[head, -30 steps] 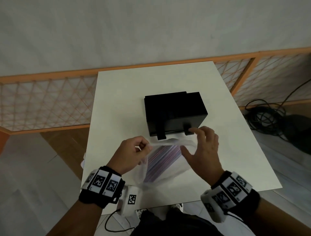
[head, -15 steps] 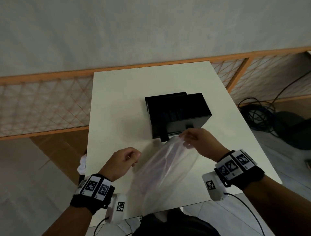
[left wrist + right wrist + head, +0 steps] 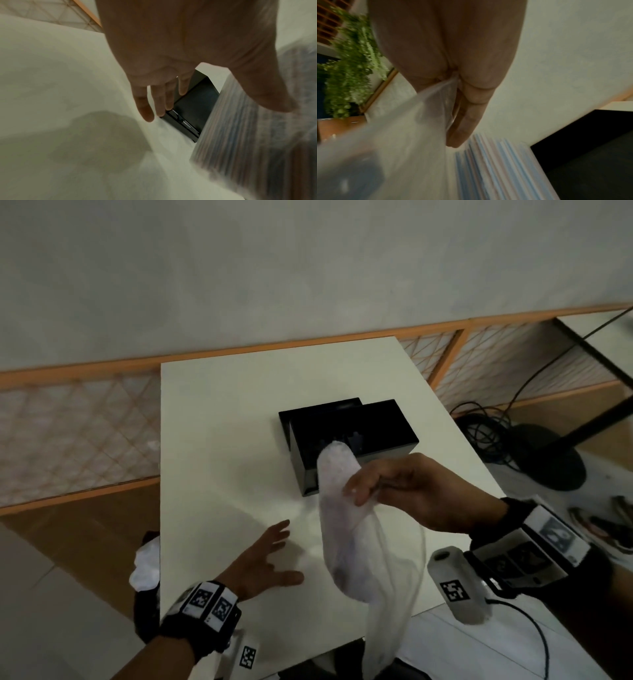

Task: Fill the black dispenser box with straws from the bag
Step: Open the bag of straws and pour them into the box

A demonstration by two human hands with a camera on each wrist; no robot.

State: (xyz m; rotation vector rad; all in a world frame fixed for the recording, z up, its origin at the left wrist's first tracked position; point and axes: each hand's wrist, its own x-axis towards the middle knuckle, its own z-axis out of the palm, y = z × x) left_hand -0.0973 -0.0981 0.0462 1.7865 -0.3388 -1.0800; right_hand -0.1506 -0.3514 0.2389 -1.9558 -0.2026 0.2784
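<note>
While the right hand [image 3: 407, 494] pinches the clear, crinkled plastic bag [image 3: 373, 559] from above, its mouth tips at the near edge of the black dispenser box [image 3: 349, 436]. Straws [image 3: 496, 165], thin, pale blue and pink, fan out of the bag toward the box's open top. Left hand [image 3: 263, 563] is nearer than the box, fingers spread flat over the matte white table [image 3: 219, 422], holding nothing. Box is glossy, rectangular. Wristbands carry square black-and-white markers; no readable text.
</note>
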